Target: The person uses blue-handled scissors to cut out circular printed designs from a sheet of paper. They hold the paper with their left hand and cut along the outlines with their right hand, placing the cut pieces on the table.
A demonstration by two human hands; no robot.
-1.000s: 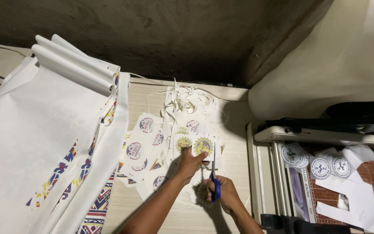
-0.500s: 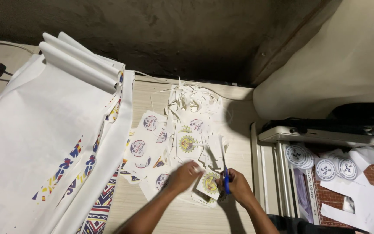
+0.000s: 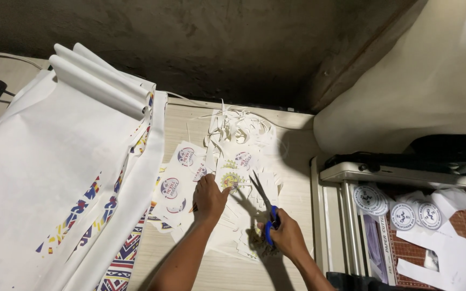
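My right hand (image 3: 287,237) grips blue-handled scissors (image 3: 265,207) whose blades are spread and point up-left toward a printed sheet. My left hand (image 3: 208,196) rests on and pinches that sheet (image 3: 232,179), which bears a round yellow-green emblem. Under both hands lies a loose pile of printed stickers (image 3: 176,186) with round red-and-blue designs, spread on a light wooden table (image 3: 190,121).
A heap of thin white paper trimmings (image 3: 238,126) lies at the table's far side. Large white rolled prints with coloured patterns (image 3: 66,161) cover the left. A paper cutter with round stickers and white scraps (image 3: 411,215) stands on the right. A dark wall is behind.
The sheet with the emblem has moved back up the table with my left hand. The scissors have opened and now point at it, my right hand staying low.
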